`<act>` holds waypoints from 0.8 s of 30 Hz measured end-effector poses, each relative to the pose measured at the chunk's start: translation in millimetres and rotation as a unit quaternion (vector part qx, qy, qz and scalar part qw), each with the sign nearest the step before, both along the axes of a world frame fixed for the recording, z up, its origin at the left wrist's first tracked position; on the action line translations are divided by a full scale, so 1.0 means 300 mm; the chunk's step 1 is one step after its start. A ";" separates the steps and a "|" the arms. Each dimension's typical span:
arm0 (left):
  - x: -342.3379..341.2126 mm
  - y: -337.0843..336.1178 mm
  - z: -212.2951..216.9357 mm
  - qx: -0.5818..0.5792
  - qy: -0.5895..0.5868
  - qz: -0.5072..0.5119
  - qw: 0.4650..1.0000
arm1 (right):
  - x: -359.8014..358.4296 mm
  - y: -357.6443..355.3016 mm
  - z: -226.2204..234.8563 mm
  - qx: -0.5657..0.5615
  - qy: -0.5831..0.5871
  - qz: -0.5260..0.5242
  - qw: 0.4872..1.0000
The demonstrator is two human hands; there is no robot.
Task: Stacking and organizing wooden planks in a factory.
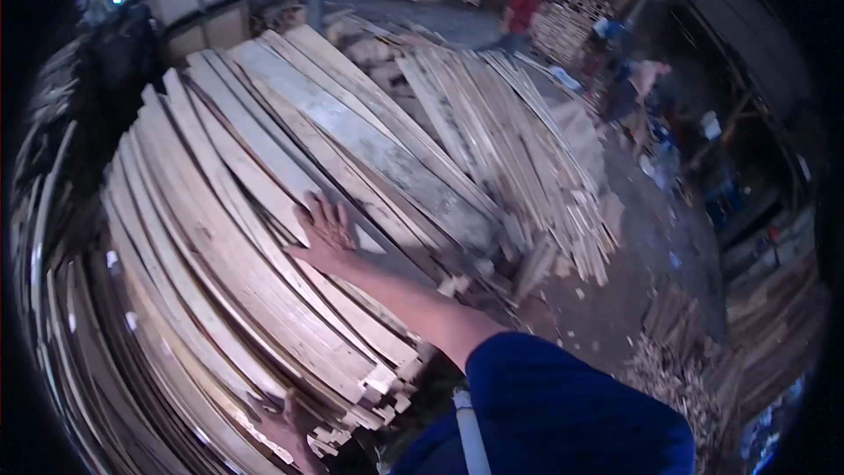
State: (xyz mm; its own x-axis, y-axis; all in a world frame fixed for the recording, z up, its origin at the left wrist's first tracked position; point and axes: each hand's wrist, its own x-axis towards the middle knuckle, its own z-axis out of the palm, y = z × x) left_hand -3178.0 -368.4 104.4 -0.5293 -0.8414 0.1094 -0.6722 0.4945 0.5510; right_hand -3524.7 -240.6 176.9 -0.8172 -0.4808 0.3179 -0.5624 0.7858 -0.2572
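A: Pressing your right hand (327, 230) flat, fingers spread, on a long plank (264, 167) in the near stack of planks (220, 281). It lies mid-stack, running away from you.

B: Left hand (294, 440)?

A: Low at the stack's near ends, half hidden; you can't tell its grip. Keep your palm flat and slide the plank along its length, judging by the loose ends. Second pile (510, 149) sits just right.

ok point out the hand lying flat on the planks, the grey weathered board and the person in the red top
right hand (327, 230), head view, on the back of the hand
grey weathered board (369, 136), head view, on its flat face midway along
person in the red top (525, 9), head view, on the torso
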 end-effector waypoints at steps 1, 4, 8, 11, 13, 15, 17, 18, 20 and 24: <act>0.015 -0.006 0.002 0.009 -0.022 -0.005 1.000 | -0.004 0.001 0.007 0.012 -0.006 0.003 1.000; 0.053 0.009 -0.013 0.045 0.016 -0.036 0.998 | 0.008 -0.003 0.024 0.009 0.009 0.008 1.000; 0.135 0.120 -0.068 -0.044 0.097 0.012 0.994 | 0.017 -0.011 0.036 0.045 -0.017 -0.001 0.999; 0.237 0.230 -0.101 0.015 0.119 0.098 0.988 | 0.029 -0.009 0.023 0.020 -0.004 0.008 1.000; 0.323 0.323 -0.115 0.055 0.170 0.161 0.971 | 0.025 -0.007 0.000 0.017 0.032 0.012 0.999; 0.440 0.410 -0.128 0.068 0.130 0.193 0.970 | 0.007 -0.014 -0.032 0.026 0.030 0.013 0.999; 0.543 0.477 -0.171 0.028 0.095 0.211 0.973 | -0.025 -0.029 -0.066 0.078 0.045 -0.026 0.996; 0.594 0.513 -0.211 0.046 0.130 0.201 0.970 | -0.045 -0.036 -0.081 0.145 0.058 -0.062 0.986; 0.700 0.608 -0.300 0.084 0.138 0.252 0.954 | -0.069 -0.040 -0.103 0.206 0.092 -0.077 0.971; 0.903 0.754 -0.445 0.348 0.299 0.417 0.784 | -0.073 -0.043 -0.121 0.135 0.069 -0.045 0.987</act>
